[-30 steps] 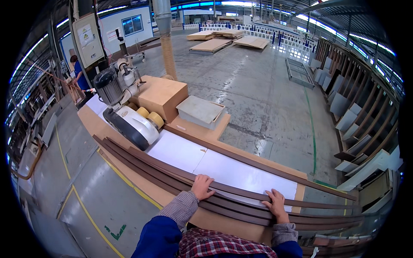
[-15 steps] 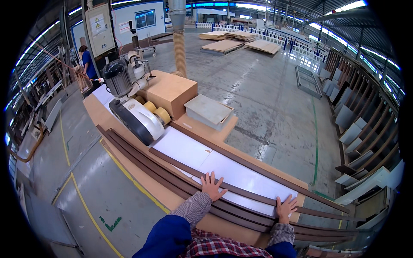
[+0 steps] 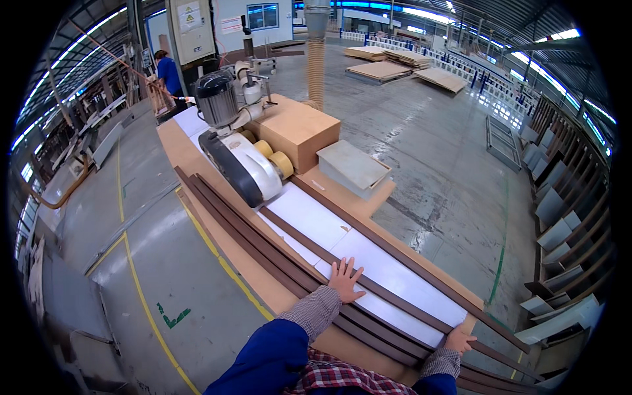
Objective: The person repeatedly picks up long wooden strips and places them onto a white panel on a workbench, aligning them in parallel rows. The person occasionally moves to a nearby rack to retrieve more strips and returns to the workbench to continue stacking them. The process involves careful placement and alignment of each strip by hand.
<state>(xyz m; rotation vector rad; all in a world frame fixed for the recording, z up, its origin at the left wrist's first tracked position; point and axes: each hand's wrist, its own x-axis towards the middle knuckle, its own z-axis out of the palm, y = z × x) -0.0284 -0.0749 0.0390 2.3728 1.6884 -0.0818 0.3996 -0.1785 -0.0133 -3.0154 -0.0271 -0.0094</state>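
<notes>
A long brown strip (image 3: 303,245) lies lengthwise on the white bed (image 3: 378,260) of a long workbench, its far end close to a machine with a motor and yellow rollers (image 3: 282,164). My left hand (image 3: 345,280) rests on this strip with its fingers spread. Farther along toward the near right end, my right hand (image 3: 459,339) is closed around the same strip, its thumb side partly hidden. Several more brown strips (image 3: 263,253) lie side by side along the bench's near edge, under my left forearm. A brown rail (image 3: 395,253) runs along the bed's far side.
Behind the rollers sit a wooden box (image 3: 299,135) and a grey tray-like box (image 3: 355,168). A ribbed duct (image 3: 316,76) rises beyond. Racks of boards (image 3: 566,197) stand at right, stacked panels (image 3: 395,62) at the back. A person in blue (image 3: 169,76) stands far left.
The view has swung left, so the bench appears farther right. My right hand has gone from spread fingers to closed around the strip. My left hand stays flat on it.
</notes>
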